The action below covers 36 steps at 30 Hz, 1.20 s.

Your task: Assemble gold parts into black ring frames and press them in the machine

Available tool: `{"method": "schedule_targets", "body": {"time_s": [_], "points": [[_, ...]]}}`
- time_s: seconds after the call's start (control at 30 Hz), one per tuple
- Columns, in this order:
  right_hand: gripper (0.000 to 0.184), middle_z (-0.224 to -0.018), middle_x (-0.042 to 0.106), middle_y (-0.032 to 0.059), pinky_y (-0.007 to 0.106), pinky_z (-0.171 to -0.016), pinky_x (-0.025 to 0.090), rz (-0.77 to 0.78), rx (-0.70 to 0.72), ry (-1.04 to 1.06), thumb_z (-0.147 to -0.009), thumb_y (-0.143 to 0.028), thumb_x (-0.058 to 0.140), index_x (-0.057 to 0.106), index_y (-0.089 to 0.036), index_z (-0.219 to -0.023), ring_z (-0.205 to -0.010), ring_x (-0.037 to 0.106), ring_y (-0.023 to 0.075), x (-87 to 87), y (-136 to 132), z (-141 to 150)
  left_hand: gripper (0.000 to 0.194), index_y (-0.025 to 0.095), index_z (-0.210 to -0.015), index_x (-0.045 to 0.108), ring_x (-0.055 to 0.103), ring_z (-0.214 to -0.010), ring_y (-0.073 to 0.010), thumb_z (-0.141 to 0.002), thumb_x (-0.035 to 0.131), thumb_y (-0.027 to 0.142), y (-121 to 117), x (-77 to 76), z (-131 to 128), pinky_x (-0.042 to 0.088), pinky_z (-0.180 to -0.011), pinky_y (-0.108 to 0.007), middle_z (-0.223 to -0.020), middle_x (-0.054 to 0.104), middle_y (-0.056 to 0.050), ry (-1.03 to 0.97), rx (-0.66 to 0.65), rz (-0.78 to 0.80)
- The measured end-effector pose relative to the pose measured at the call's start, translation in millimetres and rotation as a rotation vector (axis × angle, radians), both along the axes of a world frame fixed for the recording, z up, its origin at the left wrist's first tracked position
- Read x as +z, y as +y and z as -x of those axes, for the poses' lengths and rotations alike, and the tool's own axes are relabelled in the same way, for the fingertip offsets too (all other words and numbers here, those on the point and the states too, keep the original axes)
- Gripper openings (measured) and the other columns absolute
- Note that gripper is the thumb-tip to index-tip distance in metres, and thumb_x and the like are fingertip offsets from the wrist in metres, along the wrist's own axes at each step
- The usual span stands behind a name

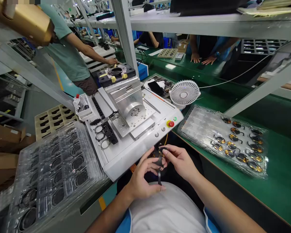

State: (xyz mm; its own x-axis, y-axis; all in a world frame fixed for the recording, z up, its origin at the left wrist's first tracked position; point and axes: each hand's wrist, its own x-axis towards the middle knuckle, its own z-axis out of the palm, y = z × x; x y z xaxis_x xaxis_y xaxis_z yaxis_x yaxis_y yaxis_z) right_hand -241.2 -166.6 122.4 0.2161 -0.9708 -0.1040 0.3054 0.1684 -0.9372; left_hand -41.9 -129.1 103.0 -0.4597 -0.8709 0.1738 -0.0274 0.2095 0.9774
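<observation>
Our right hand (180,161) pinches a small round gold-and-black part (163,152) by its rim between thumb and fingers, while our left hand (143,176) curls closed around the part's dark ribbon tail (159,177). Just ahead stands a white fixture machine (121,161). To our right, a clear plastic tray (196,126) of similar parts lies on the green table (281,174).

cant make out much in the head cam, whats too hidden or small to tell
In the head view:
- dark part: partly hidden by the fingers of the left hand and right hand, so its full shape is unclear
- co-worker's head: hidden by the gold object
- gold pieces in the right tray: too small to identify
- black item on the shelf: cut off by the top edge
</observation>
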Motion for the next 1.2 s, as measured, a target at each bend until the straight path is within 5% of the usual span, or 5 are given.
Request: {"method": "schedule_targets", "body": {"time_s": [0.23, 0.4, 0.77, 0.97, 1.2], "points": [[0.049, -0.064, 0.069, 0.0033, 0.027, -0.056, 0.061, -0.118, 0.008, 0.070, -0.070, -0.057, 0.090, 0.074, -0.015, -0.090, -0.055, 0.067, 0.0170, -3.4, 4, 5, 0.086, 0.024, -0.145, 0.047, 0.072, -0.109, -0.0289, -0.071, 0.092, 0.024, -2, -1.6, -2, 0.064, -0.090, -0.037, -0.167, 0.022, -0.025, -0.216, -0.081, 0.167], [0.051, -0.066, 0.070, 0.0041, 0.028, -0.058, 0.062, -0.165, 0.015, 0.001, -0.063, -0.054, 0.095, 0.074, -0.014, -0.087, -0.059, 0.070, 0.0188, -2.7, 2, 8, 0.101, 0.031, -0.159, 0.026, 0.043, -0.147, -0.0375, -0.078, 0.083, 0.014, -5, -5.9, 0, 0.053, -0.111, -0.051, -0.167, 0.026, -0.018, -0.381, -0.126, 0.370], [0.040, -0.074, 0.066, 0.0019, 0.022, -0.057, 0.051, -0.196, 0.104, -0.083, -0.071, -0.047, 0.091, 0.066, -0.016, -0.074, -0.060, 0.056, 0.0105, 12.8, 12, 8, 0.051, 0.022, -0.116, 0.072, 0.071, -0.111, -0.0224, -0.071, 0.093, 0.036, -12, -2.5, 6, 0.057, -0.102, -0.036, -0.115, 0.074, -0.009, 0.528, 0.160, -0.288], [0.046, -0.067, 0.064, 0.0006, 0.025, -0.061, 0.052, -0.400, 0.151, -0.183, -0.060, -0.044, 0.096, 0.058, -0.017, -0.065, -0.059, 0.059, 0.0122, 19.1, 23, -9, 0.056, 0.027, -0.119, 0.072, 0.072, -0.109, -0.0232, -0.068, 0.095, 0.031, -7, -12.5, 11, 0.061, -0.094, -0.035, -0.119, 0.075, -0.007, 0.552, 0.132, -0.311], [0.041, -0.062, 0.055, -0.0044, 0.019, -0.051, 0.035, -0.282, 0.040, -0.054, -0.061, -0.027, 0.085, 0.045, -0.020, -0.067, -0.057, 0.046, 0.0089, 21.1, 29, -23, 0.057, 0.031, -0.119, 0.075, 0.076, -0.105, -0.0223, -0.066, 0.096, 0.026, -7, -14.9, 9, 0.064, -0.090, -0.031, -0.118, 0.077, -0.006, 0.527, 0.112, -0.191]]}}
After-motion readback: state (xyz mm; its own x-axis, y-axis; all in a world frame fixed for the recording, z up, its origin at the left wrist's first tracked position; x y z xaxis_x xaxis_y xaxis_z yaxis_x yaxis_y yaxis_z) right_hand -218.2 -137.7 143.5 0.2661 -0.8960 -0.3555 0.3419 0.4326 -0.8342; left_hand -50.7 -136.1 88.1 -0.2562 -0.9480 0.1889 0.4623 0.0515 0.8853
